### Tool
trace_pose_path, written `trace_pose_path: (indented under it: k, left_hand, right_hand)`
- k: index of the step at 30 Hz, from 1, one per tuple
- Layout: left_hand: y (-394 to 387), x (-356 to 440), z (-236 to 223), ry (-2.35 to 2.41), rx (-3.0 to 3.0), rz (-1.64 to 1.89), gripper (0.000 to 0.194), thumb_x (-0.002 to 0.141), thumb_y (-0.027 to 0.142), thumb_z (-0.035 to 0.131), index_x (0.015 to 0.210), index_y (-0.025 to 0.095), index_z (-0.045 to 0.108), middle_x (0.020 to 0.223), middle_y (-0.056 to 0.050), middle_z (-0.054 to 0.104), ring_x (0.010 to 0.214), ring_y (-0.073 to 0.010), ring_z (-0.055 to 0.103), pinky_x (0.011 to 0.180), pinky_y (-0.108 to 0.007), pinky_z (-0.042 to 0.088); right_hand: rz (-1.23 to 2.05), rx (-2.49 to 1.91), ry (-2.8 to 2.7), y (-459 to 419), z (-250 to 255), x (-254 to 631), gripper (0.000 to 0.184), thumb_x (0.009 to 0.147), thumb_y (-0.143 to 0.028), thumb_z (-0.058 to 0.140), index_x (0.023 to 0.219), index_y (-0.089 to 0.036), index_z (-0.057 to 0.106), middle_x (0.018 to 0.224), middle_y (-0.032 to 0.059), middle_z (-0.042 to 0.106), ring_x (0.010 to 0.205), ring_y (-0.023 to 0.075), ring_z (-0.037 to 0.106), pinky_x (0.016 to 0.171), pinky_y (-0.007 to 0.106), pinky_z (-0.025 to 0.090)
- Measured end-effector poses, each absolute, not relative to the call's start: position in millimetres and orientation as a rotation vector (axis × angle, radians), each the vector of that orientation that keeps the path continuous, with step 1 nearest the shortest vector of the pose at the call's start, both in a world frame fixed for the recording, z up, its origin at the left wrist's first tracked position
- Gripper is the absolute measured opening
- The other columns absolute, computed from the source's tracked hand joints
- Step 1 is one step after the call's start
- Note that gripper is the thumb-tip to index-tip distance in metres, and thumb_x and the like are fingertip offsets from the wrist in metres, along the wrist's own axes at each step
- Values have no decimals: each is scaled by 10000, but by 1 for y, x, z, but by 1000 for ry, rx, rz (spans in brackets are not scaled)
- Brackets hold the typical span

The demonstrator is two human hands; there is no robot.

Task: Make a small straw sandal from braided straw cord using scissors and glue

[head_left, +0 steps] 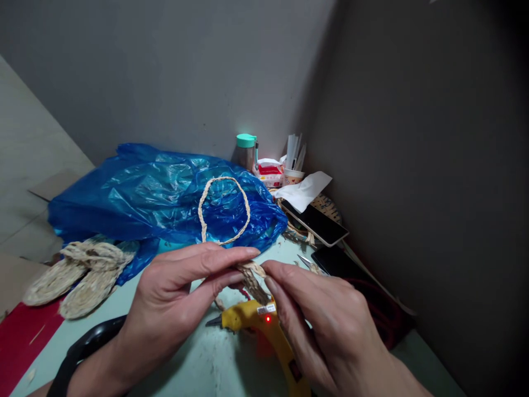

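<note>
Between my two hands is a piece of braided straw cord (253, 275), with a long loop of the braid rising behind over a blue bag. My left hand (173, 298) pinches it between thumb and fingers from the left. From the other side, my right hand (326, 314) grips its end with thumb and forefinger. Below them on the table lies a yellow hot glue gun (239, 315), nozzle to the left, with a red light lit. Its handle is partly hidden by my right hand. A pair of woven straw slippers (88, 275) lies at the left.
A large blue plastic bag (144, 193) spreads across the back of the pale green table (194, 364). Behind stand a green-lidded jar (246, 151) and a cup of glue sticks (294, 173). At right are a phone (316, 220), scissors (306, 261) and a grey wall (433, 165).
</note>
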State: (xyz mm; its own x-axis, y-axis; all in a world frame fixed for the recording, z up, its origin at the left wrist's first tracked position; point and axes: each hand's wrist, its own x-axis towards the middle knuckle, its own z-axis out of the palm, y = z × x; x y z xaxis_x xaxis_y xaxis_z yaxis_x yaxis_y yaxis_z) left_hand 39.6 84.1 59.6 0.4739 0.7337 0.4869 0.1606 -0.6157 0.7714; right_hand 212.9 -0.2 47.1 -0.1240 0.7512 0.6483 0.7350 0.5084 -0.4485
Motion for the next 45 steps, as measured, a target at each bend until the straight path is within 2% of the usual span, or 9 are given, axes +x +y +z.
trace_pose_path:
  k: [8,17,23,25,27,30,34,40,45]
  left_hand:
    - [83,38,55,689,2236,1117,330,801,70,686,993,328,758,895,78,791,791,-95,720,747,-143,542]
    - [84,41,53,756,2257,1126,236,807,114,690,912,318,745,827,93,782,760,-98,718,731,-160,556]
    - [84,41,51,790,2203,1119,229,793,109,693,880,310,758,822,96,789,754,-104,726,736,-160,564]
    - [86,41,52,834,2158,1132,215,787,121,700,866,311,765,830,96,791,750,-107,730,746,-162,569]
    - [87,42,53,875,2104,1148,201,772,136,717,855,310,774,834,93,795,744,-115,736,741,-163,578]
    - [89,42,55,906,1968,1131,184,751,145,734,840,299,782,809,85,797,698,-126,742,680,-159,594]
    - [91,43,56,873,1750,1077,147,771,150,717,837,266,780,745,62,788,599,-133,730,605,-173,607]
    - [93,43,54,898,1548,1004,102,786,191,745,862,249,777,733,46,781,620,-123,735,627,-142,590]
    - [91,43,55,895,1439,967,72,784,212,757,849,239,774,714,43,777,620,-115,733,622,-121,568]
  right_hand:
    - [51,-1310,-1931,-1,48,214,141,925,-83,465,867,-142,579,705,39,638,628,152,656,582,237,498]
    - [66,-1327,-1985,-3,46,213,178,915,-89,433,923,-122,608,722,49,646,647,164,639,578,249,484]
    - [-17,-1476,-2060,-3,46,214,202,865,-81,464,991,-160,601,791,34,562,587,160,514,453,271,350]
    - [17,-1483,-2077,-3,46,215,286,856,-61,464,1098,-160,580,885,52,568,696,178,550,507,274,402]
    - [43,-1457,-2092,-2,46,216,396,859,-36,445,1232,-145,524,999,78,580,845,200,575,631,293,475]
    - [22,-1389,-2063,-3,44,219,418,888,-38,447,1297,-115,482,1090,105,585,932,199,574,740,305,500]
    - [-12,-1317,-1980,-2,40,221,371,926,-71,469,1288,-130,530,1099,96,588,948,173,582,755,278,493]
    - [-112,-1293,-1992,0,38,220,409,903,-71,472,1306,-110,534,1098,109,623,951,193,606,704,283,514]
    - [53,-1243,-1963,1,41,220,422,863,-46,470,1273,-102,555,1094,121,617,935,207,610,718,296,545]
